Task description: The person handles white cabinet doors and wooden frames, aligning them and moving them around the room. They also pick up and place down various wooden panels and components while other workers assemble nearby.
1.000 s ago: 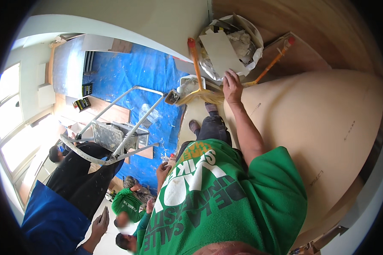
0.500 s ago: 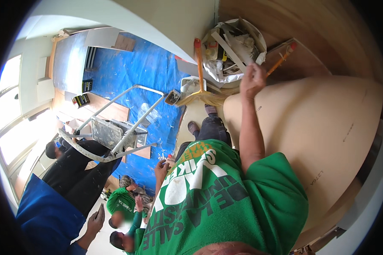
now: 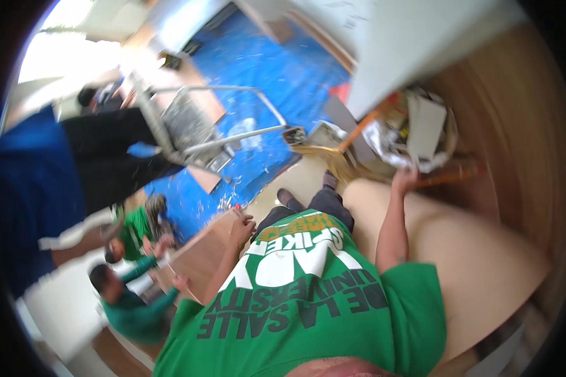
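Note:
My right hand point(image 3: 405, 180) is blurred at the near rim of a white sack point(image 3: 443, 162) stuffed with scraps. Its fingers look curled; whatever they hold is hidden. A pale flat strip point(image 3: 425, 129) leans in the sack, its lower end close to my fingertips. Beside that hand lies an orange-handled broom point(image 3: 446, 176). My left hand point(image 3: 241, 231) hangs by my side with the fingers loosely apart and nothing visible in them. Just beyond it is a brown wooden board point(image 3: 202, 254), which a co-worker in dark green is touching.
A large tan sheet point(image 3: 459, 264) stands close on my right. Another broom point(image 3: 358, 135) leans by the sack. A paint-spattered metal stepladder point(image 3: 192, 125) stands on blue floor sheeting point(image 3: 251, 69). Co-workers are at left, one in blue point(image 3: 38, 182) very near.
The view has turned, so the scene sits differently. My right hand has come lower against the sack. At left, a co-worker and a wooden board now show beside my left arm.

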`<state>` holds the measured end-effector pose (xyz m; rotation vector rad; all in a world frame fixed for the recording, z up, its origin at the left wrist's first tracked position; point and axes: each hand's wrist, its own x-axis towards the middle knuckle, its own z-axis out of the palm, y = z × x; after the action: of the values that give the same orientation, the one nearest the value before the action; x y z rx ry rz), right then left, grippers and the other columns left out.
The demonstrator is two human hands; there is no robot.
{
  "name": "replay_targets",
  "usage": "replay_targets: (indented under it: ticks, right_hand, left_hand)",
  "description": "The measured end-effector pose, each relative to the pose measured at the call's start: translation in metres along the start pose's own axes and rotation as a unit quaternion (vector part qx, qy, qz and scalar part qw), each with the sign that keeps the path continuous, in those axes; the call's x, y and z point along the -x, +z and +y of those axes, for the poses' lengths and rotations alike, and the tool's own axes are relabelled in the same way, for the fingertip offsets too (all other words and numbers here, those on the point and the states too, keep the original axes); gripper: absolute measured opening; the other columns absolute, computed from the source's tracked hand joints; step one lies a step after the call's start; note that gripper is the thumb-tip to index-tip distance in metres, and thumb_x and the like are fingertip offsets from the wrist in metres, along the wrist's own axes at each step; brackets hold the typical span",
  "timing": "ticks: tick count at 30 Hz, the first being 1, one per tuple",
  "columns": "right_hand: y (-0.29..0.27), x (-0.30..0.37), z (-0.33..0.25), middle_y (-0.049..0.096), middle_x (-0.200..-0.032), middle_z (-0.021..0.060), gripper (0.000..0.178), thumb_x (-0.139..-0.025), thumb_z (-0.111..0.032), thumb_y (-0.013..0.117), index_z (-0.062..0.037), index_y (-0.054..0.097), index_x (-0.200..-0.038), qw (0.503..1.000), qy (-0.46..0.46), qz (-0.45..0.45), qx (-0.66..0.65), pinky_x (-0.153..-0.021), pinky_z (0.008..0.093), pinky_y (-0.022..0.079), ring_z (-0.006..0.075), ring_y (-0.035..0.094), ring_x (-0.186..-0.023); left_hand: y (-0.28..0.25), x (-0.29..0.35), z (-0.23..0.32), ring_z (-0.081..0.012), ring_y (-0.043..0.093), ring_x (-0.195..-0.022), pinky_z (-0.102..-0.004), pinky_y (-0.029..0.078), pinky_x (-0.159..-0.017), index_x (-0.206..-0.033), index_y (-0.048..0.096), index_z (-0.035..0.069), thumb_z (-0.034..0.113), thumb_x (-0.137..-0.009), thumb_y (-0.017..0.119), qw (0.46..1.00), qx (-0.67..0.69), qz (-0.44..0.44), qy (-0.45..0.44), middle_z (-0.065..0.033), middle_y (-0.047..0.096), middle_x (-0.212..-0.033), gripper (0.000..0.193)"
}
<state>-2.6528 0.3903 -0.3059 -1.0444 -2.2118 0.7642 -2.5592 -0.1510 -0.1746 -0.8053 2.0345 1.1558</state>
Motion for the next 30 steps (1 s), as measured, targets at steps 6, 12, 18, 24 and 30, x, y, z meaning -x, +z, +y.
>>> replay_targets:
  ticks: [6,12,18,24,30]
  right_hand:
    - [-0.014,0.121,0.014,0.066,-0.089,0.0121,0.018,-0.084,-0.016,0.057,-0.0028,0.063,-0.094,0.919,0.221,-0.327,0.018,-0.066,0.0341,0.053,0.0233,0.064,-0.076]
    - [-0.015,0.164,-0.028,0.063,-0.079,0.0045,0.015,-0.082,-0.015,0.058,-0.0067,0.063,-0.094,0.778,0.262,-0.567,0.066,-0.050,0.0283,0.052,0.0146,0.063,-0.064]
    - [0.014,0.201,-0.095,0.063,-0.077,0.0061,0.019,-0.081,-0.014,0.059,-0.0028,0.064,-0.097,0.789,0.115,-0.599,0.081,-0.046,0.0283,0.049,0.0137,0.060,-0.059]
    - [0.096,0.259,-0.087,0.062,-0.067,0.0066,0.020,-0.080,-0.013,0.061,-0.0015,0.068,-0.094,0.769,-0.168,-0.615,0.043,-0.046,0.0285,0.047,0.0141,0.058,-0.051]
    - [0.077,0.367,-0.188,0.067,-0.093,0.0201,0.031,-0.074,-0.024,0.060,-0.0024,0.069,-0.094,0.631,-0.354,-0.683,0.096,-0.081,0.0398,0.050,0.0338,0.064,-0.086]
  left_hand:
    - [-0.003,0.019,-0.041,-0.0169,0.062,-0.065,-0.0276,0.049,-0.058,-0.112,0.059,-0.005,0.010,-0.078,0.062,0.994,0.087,0.066,-0.028,-0.0119,0.064,-0.080,0.036]
    - [-0.004,0.045,-0.109,-0.0173,0.061,-0.064,-0.0281,0.049,-0.056,-0.109,0.061,-0.005,0.007,-0.073,0.063,0.991,0.084,0.096,-0.042,-0.0117,0.064,-0.077,0.038]
    - [-0.014,0.068,-0.204,-0.0202,0.061,-0.064,-0.0309,0.050,-0.054,-0.118,0.055,-0.004,0.004,-0.077,0.059,0.939,0.283,0.127,-0.151,-0.0145,0.064,-0.083,0.042]
    - [-0.013,0.054,-0.301,-0.0212,0.061,-0.066,-0.0303,0.047,-0.051,-0.119,0.051,-0.003,0.004,-0.078,0.058,0.891,0.397,0.140,-0.167,-0.0160,0.062,-0.088,0.043]
    - [0.004,0.081,-0.350,-0.0212,0.062,-0.067,-0.0297,0.046,-0.051,-0.123,0.049,-0.003,0.006,-0.077,0.060,0.866,0.421,0.178,-0.204,-0.0148,0.063,-0.090,0.048]
